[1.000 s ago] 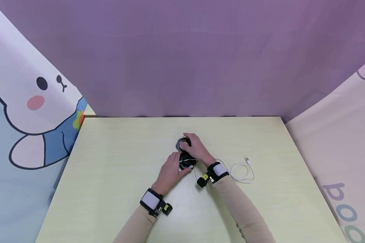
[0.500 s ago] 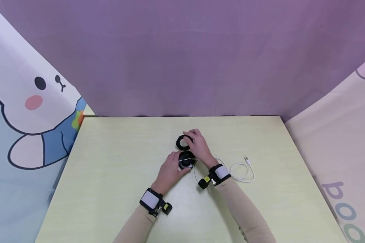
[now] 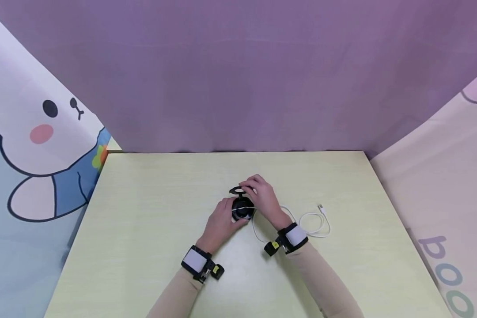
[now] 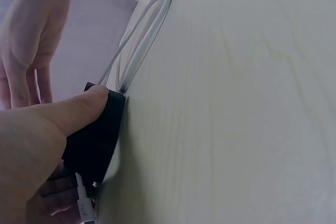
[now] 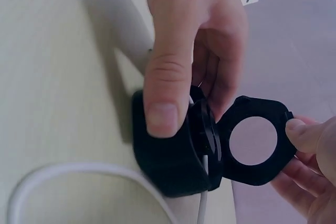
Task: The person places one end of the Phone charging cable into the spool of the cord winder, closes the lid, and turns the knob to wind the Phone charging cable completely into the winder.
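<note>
A black round cable winder case (image 3: 242,207) stands near the middle of the table, its ring-shaped hinged lid (image 5: 257,176) raised. My left hand (image 3: 221,225) grips the base, the thumb pressed on its near side in both wrist views. With thumb and fingers, my right hand (image 3: 265,199) pinches the lid's outer edge. A white USB cable (image 3: 315,236) crosses the spool inside the case and trails right in a loop. One small white plug (image 4: 84,208) sticks out beside the base in the left wrist view. The left fingers behind the case are partly hidden.
The pale wooden table (image 3: 155,190) meets a purple curtain (image 3: 238,79) at its back edge. The cable's USB plug (image 3: 321,209) lies to the right of the right hand. A printed cloth with a rabbit (image 3: 55,137) hangs at the left.
The ring lid has swung up from its laid-back position and now looks nearly edge-on in the head view. My right wrist has shifted slightly right and nearer; the left hand stays put.
</note>
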A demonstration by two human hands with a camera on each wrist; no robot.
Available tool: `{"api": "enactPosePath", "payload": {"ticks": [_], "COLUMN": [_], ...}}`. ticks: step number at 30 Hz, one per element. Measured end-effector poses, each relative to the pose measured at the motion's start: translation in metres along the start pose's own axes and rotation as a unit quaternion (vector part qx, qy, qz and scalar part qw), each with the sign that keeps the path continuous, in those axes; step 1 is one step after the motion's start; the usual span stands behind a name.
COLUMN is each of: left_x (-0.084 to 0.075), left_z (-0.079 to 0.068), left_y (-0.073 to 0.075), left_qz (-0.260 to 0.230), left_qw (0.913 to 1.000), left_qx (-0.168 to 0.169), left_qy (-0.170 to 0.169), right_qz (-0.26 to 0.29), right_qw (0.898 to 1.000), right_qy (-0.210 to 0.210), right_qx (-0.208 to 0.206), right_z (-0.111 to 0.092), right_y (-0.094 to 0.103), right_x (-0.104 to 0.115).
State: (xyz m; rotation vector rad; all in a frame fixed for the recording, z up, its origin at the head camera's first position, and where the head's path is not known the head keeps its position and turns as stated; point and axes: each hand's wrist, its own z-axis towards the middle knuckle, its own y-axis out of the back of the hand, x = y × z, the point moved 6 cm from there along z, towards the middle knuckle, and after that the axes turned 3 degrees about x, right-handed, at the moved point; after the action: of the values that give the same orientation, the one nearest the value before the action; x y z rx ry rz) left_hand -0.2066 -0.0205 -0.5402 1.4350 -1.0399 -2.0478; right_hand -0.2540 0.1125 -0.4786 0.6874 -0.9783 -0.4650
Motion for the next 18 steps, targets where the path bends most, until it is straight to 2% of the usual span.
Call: {"api": "enactPosePath", "payload": {"ticks": [5,11,18], "left_x": [0.002,0.004,0.006], "left_z": [0.001,0.001,0.0], "left_y": [-0.001,-0.001,-0.003], "left_qz": [-0.003,-0.005,0.001], "left_qw": [1.0,0.9999,0.9997], "left_qx": [0.002,0.005,0.012], "left_qy": [0.006,0.008,0.019], "right_qz": [-0.014,-0.025,-0.04], "right_qw": [0.999,0.999,0.996], "right_qy": [0.031,0.031,0.061], "right_qx": [0.007,0.029,0.042], "right_z": [-0.01,-0.02,-0.03], "right_y": [0.004,0.006,0.007], "right_x": [0.007,0.012,0.019]}}
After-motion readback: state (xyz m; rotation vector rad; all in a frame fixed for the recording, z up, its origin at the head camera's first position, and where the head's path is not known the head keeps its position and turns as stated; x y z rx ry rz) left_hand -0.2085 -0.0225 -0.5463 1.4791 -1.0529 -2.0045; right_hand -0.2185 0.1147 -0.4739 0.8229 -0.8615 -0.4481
